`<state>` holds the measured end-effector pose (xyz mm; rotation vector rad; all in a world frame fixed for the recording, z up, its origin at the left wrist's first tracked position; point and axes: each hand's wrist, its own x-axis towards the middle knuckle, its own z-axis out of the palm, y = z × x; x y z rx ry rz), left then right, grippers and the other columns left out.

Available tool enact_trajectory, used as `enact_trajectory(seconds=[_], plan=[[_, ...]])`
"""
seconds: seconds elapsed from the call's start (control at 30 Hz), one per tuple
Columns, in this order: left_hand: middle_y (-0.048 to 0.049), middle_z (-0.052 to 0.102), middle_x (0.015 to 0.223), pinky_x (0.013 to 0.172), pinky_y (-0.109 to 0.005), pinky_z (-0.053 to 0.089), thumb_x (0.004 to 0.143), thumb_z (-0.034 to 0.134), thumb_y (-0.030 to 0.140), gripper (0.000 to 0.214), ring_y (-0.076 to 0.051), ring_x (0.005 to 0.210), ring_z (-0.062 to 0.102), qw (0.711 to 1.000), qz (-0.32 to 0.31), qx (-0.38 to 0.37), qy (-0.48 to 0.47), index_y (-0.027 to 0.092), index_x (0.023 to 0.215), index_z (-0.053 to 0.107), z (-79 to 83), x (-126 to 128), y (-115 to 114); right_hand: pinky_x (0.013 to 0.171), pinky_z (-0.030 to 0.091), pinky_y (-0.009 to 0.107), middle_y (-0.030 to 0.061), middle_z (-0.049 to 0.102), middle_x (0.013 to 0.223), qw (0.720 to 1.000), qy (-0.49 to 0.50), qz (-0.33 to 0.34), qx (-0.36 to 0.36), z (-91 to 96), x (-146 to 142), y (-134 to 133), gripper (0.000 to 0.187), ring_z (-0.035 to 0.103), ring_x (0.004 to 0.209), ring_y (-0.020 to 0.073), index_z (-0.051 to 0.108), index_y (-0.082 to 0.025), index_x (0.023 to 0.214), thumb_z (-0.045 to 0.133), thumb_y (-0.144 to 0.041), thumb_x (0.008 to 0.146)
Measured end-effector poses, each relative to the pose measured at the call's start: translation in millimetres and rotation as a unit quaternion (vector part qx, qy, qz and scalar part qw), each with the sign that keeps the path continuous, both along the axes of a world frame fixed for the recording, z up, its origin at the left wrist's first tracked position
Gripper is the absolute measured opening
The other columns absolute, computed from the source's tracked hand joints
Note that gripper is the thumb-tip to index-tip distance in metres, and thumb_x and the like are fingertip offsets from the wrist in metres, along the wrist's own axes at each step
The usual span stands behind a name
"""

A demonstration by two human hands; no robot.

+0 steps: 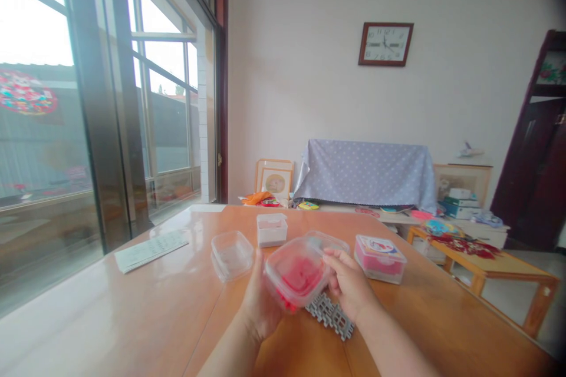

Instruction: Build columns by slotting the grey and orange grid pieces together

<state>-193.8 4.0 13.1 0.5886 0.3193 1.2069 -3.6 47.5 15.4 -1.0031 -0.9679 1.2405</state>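
Between my hands is a clear plastic container (297, 274) with red pieces inside, tilted above the table and blurred by motion. My left hand (260, 300) grips its left side. At the container's right edge, the fingers of my right hand (347, 280) are closed on the rim. Grey toothed track pieces (331, 315) lie on the table just below the container, close to my right hand. An open clear container (232, 254) stands to the left of my left hand. Another clear container (340, 242) is partly hidden behind the held one.
A small white-and-clear box (271, 230) stands farther back on the wooden table (168, 306). To the right is a lidded box with pink contents (380, 258). A printed booklet (151, 250) lies at left, near the window. A low wooden bench (499, 265) stands beyond the right edge.
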Motion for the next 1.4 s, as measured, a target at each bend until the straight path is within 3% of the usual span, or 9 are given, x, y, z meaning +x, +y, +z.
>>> enact_trajectory(seconds=[0.13,0.33,0.43,0.57,0.67,0.8,0.97,1.17,1.4], plan=[[-0.0127,0.068,0.129,0.097,-0.044,0.052,0.088,0.047,0.076,0.075,-0.031,0.121,0.063,0.996,0.048,0.073,0.013,0.026,0.144,0.053,12.1,0.6,-6.4,0.035,0.026,0.016,-0.0081,0.057,0.054,0.999,0.029,-0.033,0.000,0.3,3.6,2.9,0.056,0.041,0.037,0.0071,0.060,-0.024,0.125,0.074,-0.039,0.073],[-0.0111,0.062,0.138,0.111,-0.047,0.040,0.079,0.079,0.053,0.081,-0.032,0.131,0.055,0.980,0.128,0.146,0.047,0.034,0.149,0.044,22.0,16.3,-19.6,0.036,0.032,0.018,-0.0064,0.059,0.054,0.999,0.039,-0.026,-0.010,6.5,2.8,-3.4,0.068,0.050,0.039,0.0108,0.054,-0.028,0.140,0.073,-0.036,0.075],[-0.0124,0.064,0.134,0.112,-0.047,0.039,0.076,0.085,0.041,0.082,-0.032,0.129,0.057,0.977,0.126,0.157,0.063,0.030,0.147,0.046,21.1,18.5,-19.0,0.037,0.034,0.018,-0.0052,0.059,0.056,1.000,0.024,-0.009,-0.014,9.2,-1.7,-9.5,0.060,0.052,0.040,0.0110,0.060,-0.026,0.134,0.074,-0.040,0.077],[-0.0099,0.067,0.130,0.109,-0.045,0.043,0.086,0.075,0.041,0.060,-0.029,0.124,0.061,0.984,0.121,0.116,0.058,0.029,0.139,0.053,8.6,7.4,-6.1,0.038,0.034,0.019,-0.0026,0.060,0.063,0.997,-0.033,0.065,0.007,14.8,-9.4,-22.5,0.044,0.054,0.043,0.0100,0.070,-0.020,0.109,0.070,-0.055,0.083],[-0.0084,0.069,0.126,0.107,-0.043,0.047,0.089,0.070,0.043,0.048,-0.026,0.121,0.063,0.990,0.127,0.064,0.023,0.027,0.133,0.058,-2.8,-3.2,5.6,0.041,0.036,0.021,-0.0021,0.058,0.063,0.981,-0.144,0.120,0.060,20.7,-9.9,-30.1,0.048,0.051,0.044,0.0098,0.073,-0.019,0.100,0.060,-0.064,0.089],[-0.0104,0.070,0.123,0.102,-0.044,0.052,0.088,0.071,0.045,0.047,-0.025,0.111,0.068,0.990,0.140,0.015,-0.004,0.023,0.129,0.061,-7.4,-8.5,11.4,0.068,0.051,0.029,0.0029,0.066,0.083,0.926,-0.303,0.069,0.214,25.9,-2.5,-29.1,0.037,0.061,0.072,0.0169,0.077,-0.025,0.107,0.067,-0.055,0.087],[-0.0141,0.070,0.121,0.097,-0.043,0.056,0.088,0.072,0.046,0.051,-0.026,0.106,0.069,0.989,0.149,-0.021,0.008,0.018,0.128,0.061,-4.6,-8.0,8.8,0.098,0.046,0.038,0.0068,0.070,0.107,0.881,-0.328,0.045,0.338,27.3,2.7,-24.5,0.021,0.062,0.107,0.0255,0.080,-0.031,0.101,0.065,-0.043,0.091],[-0.0150,0.070,0.124,0.096,-0.043,0.055,0.085,0.069,0.058,0.061,-0.030,0.113,0.067,0.991,0.128,-0.018,0.015,0.019,0.131,0.060,-10.9,-10.4,12.3,0.089,0.046,0.036,0.0052,0.074,0.092,0.881,-0.321,0.110,0.331,30.3,-2.2,-32.5,0.025,0.064,0.093,0.0250,0.080,-0.029,0.093,0.058,-0.042,0.096],[-0.0178,0.072,0.116,0.094,-0.044,0.055,0.085,0.066,0.064,0.068,-0.032,0.105,0.070,0.994,0.110,-0.010,0.020,0.014,0.130,0.060,-10.5,-9.1,13.7,0.075,0.042,0.030,0.0016,0.067,0.076,0.888,-0.321,0.089,0.317,31.5,-12.7,-42.6,0.033,0.058,0.076,0.0196,0.072,-0.023,0.077,0.054,-0.039,0.099]])
